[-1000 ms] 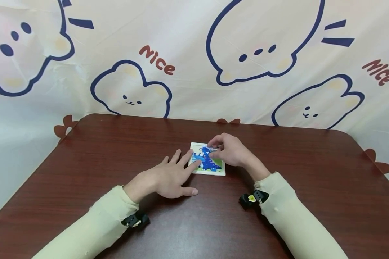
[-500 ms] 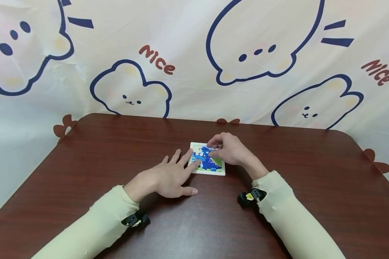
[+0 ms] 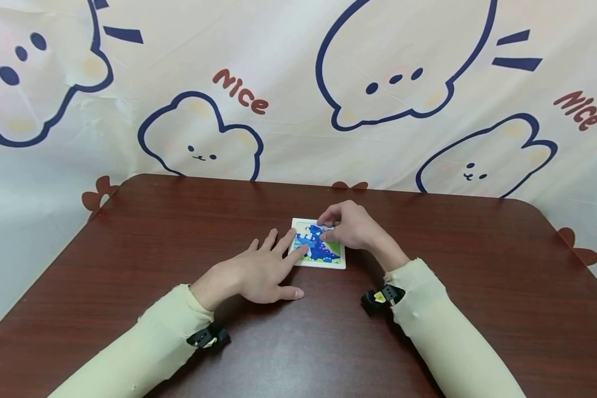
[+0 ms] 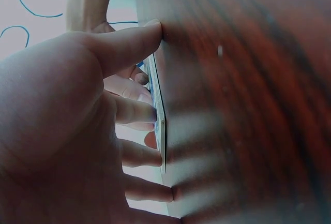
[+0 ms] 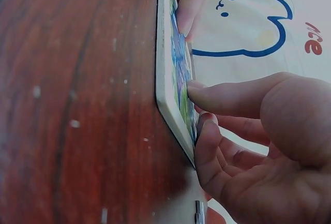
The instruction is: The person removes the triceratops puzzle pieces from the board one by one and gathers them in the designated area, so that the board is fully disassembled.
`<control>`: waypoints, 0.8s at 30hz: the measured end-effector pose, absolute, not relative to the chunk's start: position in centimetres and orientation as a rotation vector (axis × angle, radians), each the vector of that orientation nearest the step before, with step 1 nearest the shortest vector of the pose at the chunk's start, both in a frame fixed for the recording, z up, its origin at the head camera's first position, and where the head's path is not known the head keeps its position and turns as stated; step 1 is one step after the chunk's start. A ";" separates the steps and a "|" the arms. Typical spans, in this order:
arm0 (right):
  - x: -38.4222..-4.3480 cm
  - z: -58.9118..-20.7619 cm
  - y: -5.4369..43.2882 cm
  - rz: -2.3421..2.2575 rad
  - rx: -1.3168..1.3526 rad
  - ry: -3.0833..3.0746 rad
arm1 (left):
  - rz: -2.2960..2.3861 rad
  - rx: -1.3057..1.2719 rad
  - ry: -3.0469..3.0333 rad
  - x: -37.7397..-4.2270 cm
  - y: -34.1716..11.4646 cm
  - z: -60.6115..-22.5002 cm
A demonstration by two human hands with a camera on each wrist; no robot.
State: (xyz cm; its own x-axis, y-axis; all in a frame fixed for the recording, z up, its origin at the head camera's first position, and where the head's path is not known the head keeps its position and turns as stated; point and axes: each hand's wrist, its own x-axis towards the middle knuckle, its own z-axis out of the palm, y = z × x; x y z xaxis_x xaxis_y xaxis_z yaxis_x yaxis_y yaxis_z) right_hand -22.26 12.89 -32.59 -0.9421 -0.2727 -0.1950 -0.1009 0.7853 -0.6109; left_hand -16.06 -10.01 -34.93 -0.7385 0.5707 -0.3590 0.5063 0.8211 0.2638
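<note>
A small square jigsaw puzzle [image 3: 320,253] with a white border and a blue dinosaur picture lies flat on the table. My left hand [image 3: 258,276] is spread at its left side, with the index fingertip on the picture and the middle fingertip at the frame's left edge. The left thumb rests on the wood. Over the upper right corner, my right hand [image 3: 355,225] has its thumb and curled index finger pinching a puzzle piece [image 5: 195,114], mostly hidden by the fingers. In the right wrist view the thumb tip lies against the picture surface.
The dark reddish-brown table [image 3: 179,232] spreads around the puzzle on all sides. Behind it hangs a pale curtain [image 3: 298,143] with cartoon outlines and red lettering. A black wrist camera [image 3: 209,336] sits under the left sleeve, and another camera [image 3: 382,298] under the right.
My right wrist and forearm have shifted slightly up and to the left, while the right fingertips stay at the same corner. The left hand and the puzzle look nearly unmoved.
</note>
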 end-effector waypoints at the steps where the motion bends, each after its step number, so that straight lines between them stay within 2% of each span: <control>1: -22.3 -32.6 12.9 -0.908 -0.287 2.701 | 0.204 0.799 2.576 -16.1 -10.0 -35.0; 16: -22.5 -32.5 12.9 -0.927 -0.295 2.687 | 0.223 0.803 2.579 -15.9 -10.0 -34.7; 24: -22.6 -32.4 12.8 -0.930 -0.283 2.681 | 0.200 0.788 2.562 -14.6 -9.5 -32.1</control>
